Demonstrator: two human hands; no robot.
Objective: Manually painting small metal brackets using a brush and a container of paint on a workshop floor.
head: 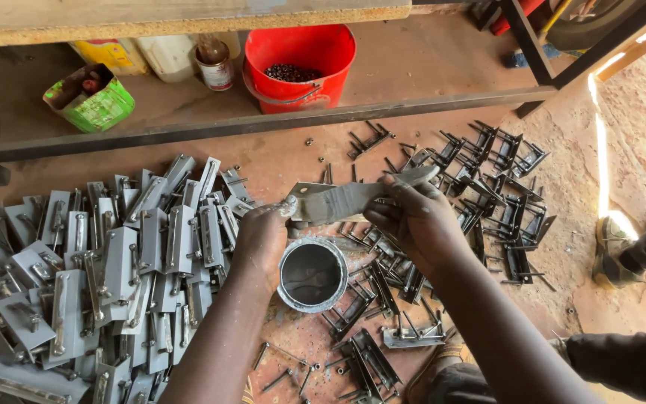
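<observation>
2 hands (338,224), grey plate (338,200), far end hidden

One red bucket (300,63), one open tin (312,274) of grey paint, one green box (91,97), one small can (215,66), two hands; grey plates (114,277) and dark brackets (487,187) lie in heaps too many to count
</observation>
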